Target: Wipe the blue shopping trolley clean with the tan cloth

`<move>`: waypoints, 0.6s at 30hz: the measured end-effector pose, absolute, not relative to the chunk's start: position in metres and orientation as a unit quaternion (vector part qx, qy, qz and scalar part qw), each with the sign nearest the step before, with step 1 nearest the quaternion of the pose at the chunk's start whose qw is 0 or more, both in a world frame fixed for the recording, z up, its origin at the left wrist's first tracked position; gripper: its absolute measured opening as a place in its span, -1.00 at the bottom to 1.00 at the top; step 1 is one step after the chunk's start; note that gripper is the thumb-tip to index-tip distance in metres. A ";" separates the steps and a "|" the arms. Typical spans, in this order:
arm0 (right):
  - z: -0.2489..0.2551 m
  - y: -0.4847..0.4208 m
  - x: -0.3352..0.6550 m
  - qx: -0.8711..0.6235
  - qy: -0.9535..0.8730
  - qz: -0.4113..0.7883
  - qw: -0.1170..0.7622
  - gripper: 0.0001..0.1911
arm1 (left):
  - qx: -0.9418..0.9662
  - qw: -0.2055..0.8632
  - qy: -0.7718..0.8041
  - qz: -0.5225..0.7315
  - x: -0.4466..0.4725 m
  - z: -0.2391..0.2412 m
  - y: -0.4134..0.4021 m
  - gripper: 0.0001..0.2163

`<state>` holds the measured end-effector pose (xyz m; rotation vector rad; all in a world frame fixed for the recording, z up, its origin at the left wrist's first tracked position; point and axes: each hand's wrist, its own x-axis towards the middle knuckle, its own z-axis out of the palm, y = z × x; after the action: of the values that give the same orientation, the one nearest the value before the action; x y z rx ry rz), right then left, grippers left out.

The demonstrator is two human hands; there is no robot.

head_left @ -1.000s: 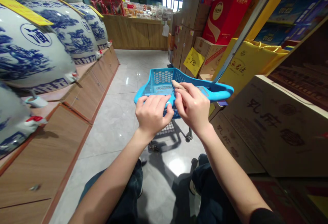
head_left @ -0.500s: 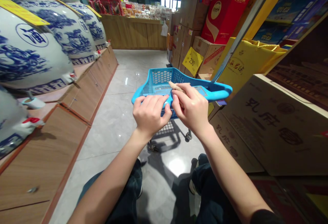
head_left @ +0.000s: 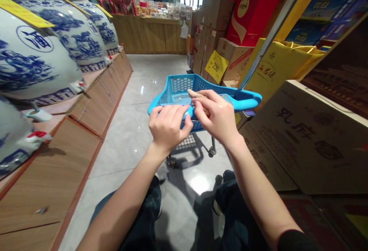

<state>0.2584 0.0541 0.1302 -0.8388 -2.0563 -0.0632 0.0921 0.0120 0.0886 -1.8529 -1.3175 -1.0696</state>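
Observation:
A blue plastic shopping cart (head_left: 179, 84) stands right in front of me, its handle facing my body. My left hand (head_left: 168, 123) is wrapped over the left-centre of that handle, thumb tucked toward me. Closed around a pale tan, elongated thing (head_left: 194, 94), my right hand (head_left: 216, 113) is just right of the left one, over the handle. Only the tip of the tan thing sticks out, pointing left over the basket, so its kind cannot be made out. The fingers hide whether the right hand also touches the handle.
Large blue-and-white ceramic jars (head_left: 34, 51) line a wooden cabinet (head_left: 54, 170) along the left. Stacked cartons (head_left: 322, 140), a yellow bag (head_left: 273, 65) and a slanted metal post (head_left: 268, 38) flank the right. Glossy tiled floor (head_left: 138, 76) leads to a wooden counter (head_left: 152, 36) bearing packaged goods.
My right hand has shifted slightly, its wrist a little to the right, still closed on the tan thing. My left hand keeps its hold on the handle. The view has tilted very slightly.

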 end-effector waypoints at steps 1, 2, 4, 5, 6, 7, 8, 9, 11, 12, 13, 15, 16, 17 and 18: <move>0.132 0.058 0.264 -0.352 -0.823 -0.021 0.445 -0.72 | -0.703 0.314 -0.495 -0.403 0.092 0.089 0.012 -0.75; 0.133 0.063 0.270 -0.373 -0.813 -0.021 0.447 -0.72 | -0.704 0.317 -0.492 -0.402 0.092 0.089 0.011 -0.75; 0.135 0.072 0.279 -0.420 -0.786 -0.035 0.452 -0.72 | -0.707 0.315 -0.489 -0.402 0.093 0.090 0.011 -0.75; 0.134 0.073 0.281 -0.437 -0.776 -0.047 0.453 -0.71 | -0.707 0.311 -0.491 -0.403 0.093 0.090 0.011 -0.75; 0.134 0.073 0.280 -0.446 -0.770 -0.058 0.453 -0.71 | -0.706 0.306 -0.495 -0.403 0.093 0.090 0.011 -0.75; 0.133 0.069 0.277 -0.444 -0.771 -0.066 0.452 -0.71 | -0.705 0.303 -0.498 -0.403 0.094 0.090 0.010 -0.75; 0.131 0.065 0.272 -0.432 -0.778 -0.071 0.451 -0.71 | -0.703 0.303 -0.501 -0.403 0.094 0.090 0.010 -0.75; 0.130 0.059 0.266 -0.411 -0.791 -0.070 0.449 -0.72 | -0.701 0.308 -0.501 -0.403 0.094 0.090 0.010 -0.75; 0.129 0.051 0.257 -0.359 -0.822 -0.051 0.439 -0.73 | -0.699 0.321 -0.497 -0.401 0.093 0.090 0.011 -0.76; 0.130 0.049 0.256 -0.340 -0.834 -0.037 0.434 -0.73 | -0.699 0.326 -0.496 -0.400 0.093 0.090 0.011 -0.76; 0.131 0.050 0.258 -0.332 -0.839 -0.026 0.430 -0.73 | -0.700 0.328 -0.495 -0.398 0.093 0.090 0.011 -0.76; 0.133 0.059 0.269 -0.357 -0.828 -0.017 0.433 -0.73 | -0.703 0.324 -0.494 -0.396 0.093 0.091 0.011 -0.75; 0.134 0.064 0.275 -0.382 -0.813 -0.022 0.439 -0.73 | -0.705 0.318 -0.495 -0.397 0.093 0.090 0.011 -0.75; 0.134 0.070 0.281 -0.407 -0.796 -0.031 0.447 -0.73 | -0.707 0.311 -0.496 -0.398 0.093 0.090 0.011 -0.75; 0.134 0.074 0.286 -0.429 -0.780 -0.042 0.453 -0.74 | -0.708 0.305 -0.497 -0.398 0.093 0.090 0.011 -0.74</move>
<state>0.2857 0.0736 0.1343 -1.0600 -1.9258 -0.1047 0.0931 0.0106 0.0900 -1.8745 -1.3166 -1.0544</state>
